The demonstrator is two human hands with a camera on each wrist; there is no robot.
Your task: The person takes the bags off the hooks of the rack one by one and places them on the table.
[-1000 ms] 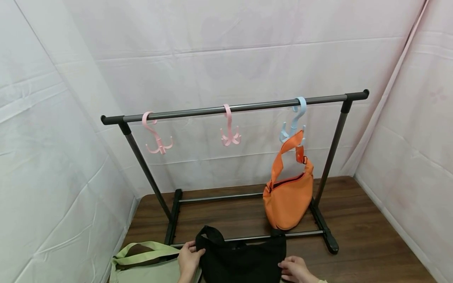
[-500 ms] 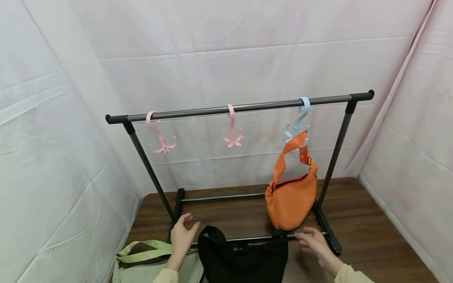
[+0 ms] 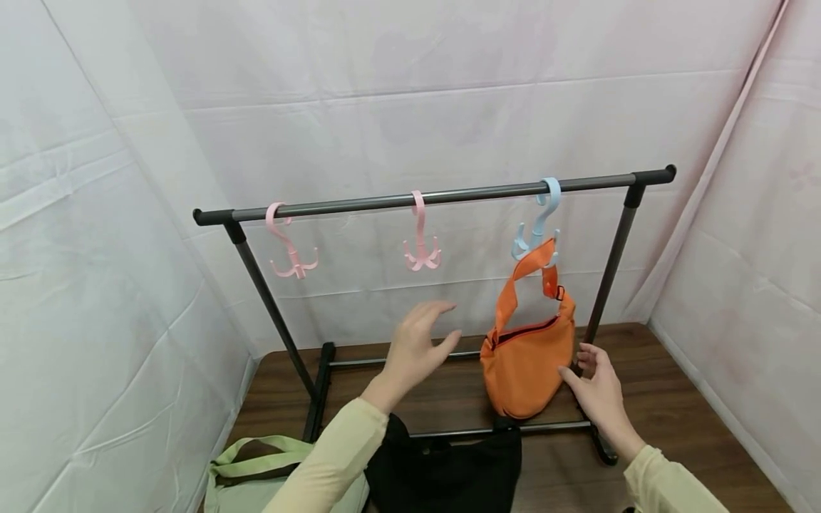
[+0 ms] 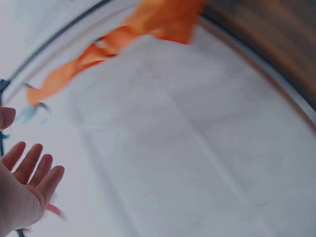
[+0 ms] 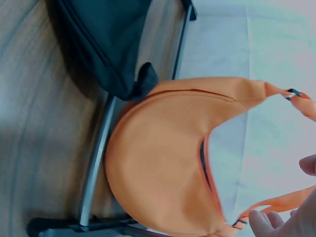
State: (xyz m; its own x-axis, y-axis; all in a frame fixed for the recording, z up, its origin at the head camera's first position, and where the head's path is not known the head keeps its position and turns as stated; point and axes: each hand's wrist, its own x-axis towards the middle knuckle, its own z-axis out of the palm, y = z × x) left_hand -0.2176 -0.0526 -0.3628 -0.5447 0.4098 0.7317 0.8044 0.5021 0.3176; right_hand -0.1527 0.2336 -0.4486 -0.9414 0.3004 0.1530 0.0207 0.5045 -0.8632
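Orange bag point(image 3: 529, 367) hangs by its strap from the blue hook point(image 3: 536, 226) on the rack's rail point(image 3: 359, 205). Left hand point(image 3: 413, 349) is raised in the air left of the bag — fingers extended, thumb held apart. Right hand point(image 3: 598, 388) is at the bag's right edge — fingers loosely bent, thumb apart; contact cannot be determined. Black bag point(image 3: 455, 474) lies at the rack's front bar, green bag point(image 3: 240, 497) to its left.

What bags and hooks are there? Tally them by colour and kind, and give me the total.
Pink hooks: 2
Light blue hook: 1
Orange bag: 1
Black bag: 1
Pale green bag: 1
Total: 6
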